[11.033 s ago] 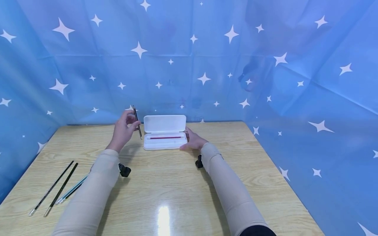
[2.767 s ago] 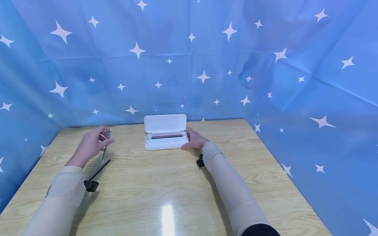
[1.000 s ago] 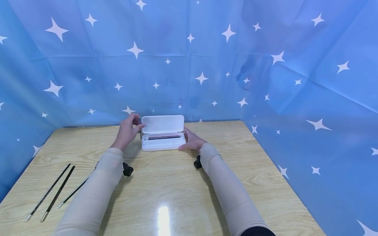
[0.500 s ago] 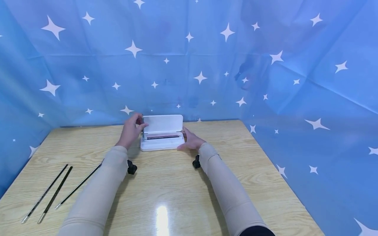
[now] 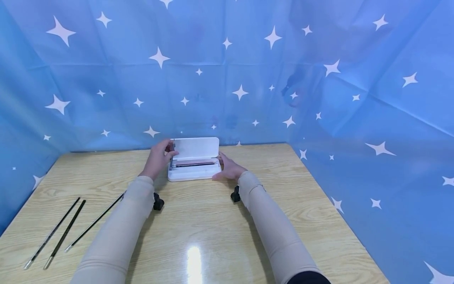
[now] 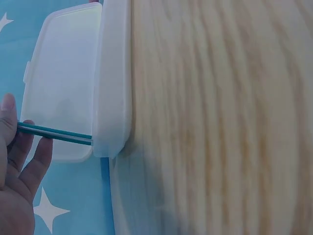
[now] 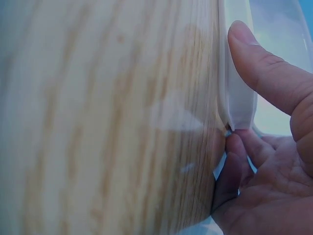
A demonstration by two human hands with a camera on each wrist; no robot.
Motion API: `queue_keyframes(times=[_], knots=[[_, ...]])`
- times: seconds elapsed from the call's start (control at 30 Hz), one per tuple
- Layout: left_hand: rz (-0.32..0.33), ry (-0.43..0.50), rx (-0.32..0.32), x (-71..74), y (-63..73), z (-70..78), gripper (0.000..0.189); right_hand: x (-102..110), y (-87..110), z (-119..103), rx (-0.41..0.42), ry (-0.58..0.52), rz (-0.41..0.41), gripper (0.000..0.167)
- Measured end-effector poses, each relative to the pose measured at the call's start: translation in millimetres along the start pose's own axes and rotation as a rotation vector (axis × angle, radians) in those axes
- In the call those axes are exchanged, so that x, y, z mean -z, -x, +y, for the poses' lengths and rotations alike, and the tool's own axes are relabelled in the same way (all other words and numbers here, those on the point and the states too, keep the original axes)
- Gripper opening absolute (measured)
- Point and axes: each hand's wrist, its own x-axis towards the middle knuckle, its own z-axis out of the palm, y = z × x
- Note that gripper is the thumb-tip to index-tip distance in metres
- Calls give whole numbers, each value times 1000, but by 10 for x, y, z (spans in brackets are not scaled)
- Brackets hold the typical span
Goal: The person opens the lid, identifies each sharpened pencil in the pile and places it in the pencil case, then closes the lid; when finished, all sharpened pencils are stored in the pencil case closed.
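Observation:
A white pencil case stands with its lid raised near the back edge of the table. Inside its tray lie a dark pencil and a reddish one, close together. My left hand pinches a green pencil between thumb and fingers at the case's left end. That pencil is steeply tilted, and its lower end is hidden behind the tray wall in the left wrist view. My right hand grips the right end of the case, thumb at the front and fingers round the end.
On the left of the wood-grain table lie three dark pencils, one outermost, another beside it, the third partly under the left forearm. A blue star-patterned curtain hangs behind the table.
The dark pencil earlier in my left hand now lies in the case. My left hand has since brought the green pencil from the left over to the case. My right hand stays put.

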Motion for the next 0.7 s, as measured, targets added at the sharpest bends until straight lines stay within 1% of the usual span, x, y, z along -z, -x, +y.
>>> queue_keyframes(times=[0.13, 0.2, 0.37, 0.53, 0.7], knots=[[-52, -23, 26, -30, -29, -3, 22, 5, 22, -39, 0, -34, -8, 113], [-82, -48, 29, -44, -47, 7, 22, 8, -15, 0, 4, -25, -5, 114], [-162, -120, 21, -92, -97, 84, 14, 8, -116, 135, 8, 25, 3, 115], [-240, -157, 36, -141, -127, 132, 15, 22, -153, 167, 13, 30, -3, 117], [-270, -192, 35, -180, -124, 141, 17, 25, -113, 120, 11, 11, -12, 116]])
